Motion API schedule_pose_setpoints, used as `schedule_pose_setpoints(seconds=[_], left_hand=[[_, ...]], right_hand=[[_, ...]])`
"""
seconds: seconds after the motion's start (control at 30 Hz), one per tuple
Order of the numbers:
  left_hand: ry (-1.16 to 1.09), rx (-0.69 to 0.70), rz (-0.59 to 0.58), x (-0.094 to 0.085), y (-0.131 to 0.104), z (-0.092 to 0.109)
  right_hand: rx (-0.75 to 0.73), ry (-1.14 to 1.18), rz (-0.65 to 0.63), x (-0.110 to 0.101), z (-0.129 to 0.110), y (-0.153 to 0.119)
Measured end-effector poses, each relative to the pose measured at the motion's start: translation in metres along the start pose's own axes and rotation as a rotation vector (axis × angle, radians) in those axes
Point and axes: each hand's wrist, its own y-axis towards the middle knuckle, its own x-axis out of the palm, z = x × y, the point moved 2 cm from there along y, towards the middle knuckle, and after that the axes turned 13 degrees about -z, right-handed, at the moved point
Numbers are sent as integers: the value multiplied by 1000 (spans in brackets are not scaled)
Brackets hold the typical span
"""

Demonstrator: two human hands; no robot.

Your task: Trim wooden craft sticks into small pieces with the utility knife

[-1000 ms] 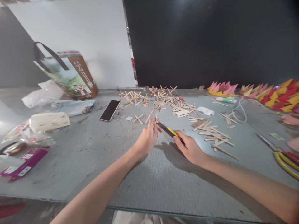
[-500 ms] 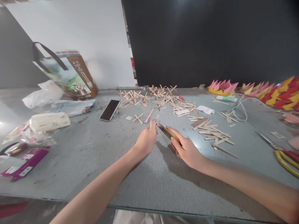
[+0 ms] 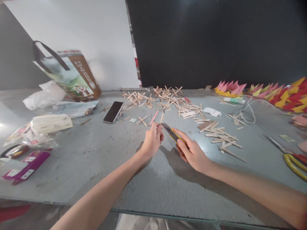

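My left hand [image 3: 153, 139] is closed on a thin wooden craft stick [image 3: 162, 117], whose far end sticks up past my fingers. In my right hand [image 3: 193, 151] lies a black and yellow utility knife [image 3: 174, 134], its tip against or very near the stick. Just beyond my left hand are a pink-and-white patterned stick [image 3: 153, 118] and two craft sticks laid as a cross [image 3: 142, 120]. Farther back spreads a heap of crossed sticks [image 3: 168, 93], and loose craft sticks [image 3: 220, 135] lie right of my right hand.
A phone [image 3: 113, 112], a printed carrier bag [image 3: 69, 76] and a purple packet [image 3: 28, 164] are on the left of the grey table [image 3: 96, 166]. To the right are scissors [image 3: 294, 159], a glue stick [image 3: 236, 100], a white cable [image 3: 251, 111] and folded paper pieces [image 3: 290, 95].
The craft stick now shows farther beyond my left fingers and stands more upright. My left fingers have shifted slightly, and the knife hand has moved a little to the right.
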Motion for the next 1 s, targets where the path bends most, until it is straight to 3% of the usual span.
schedule_pose_setpoints(seconds=[0.27, 0.47, 1.0], left_hand=[[-185, 23, 46, 3, 1, -7], [-394, 42, 30, 5, 3, -1], [-588, 82, -40, 1, 10, 0]], right_hand=[[-8, -24, -30, 3, -5, -2], [-10, -7, -40, 4, -6, -4], [-51, 114, -61, 0, 1, -1]])
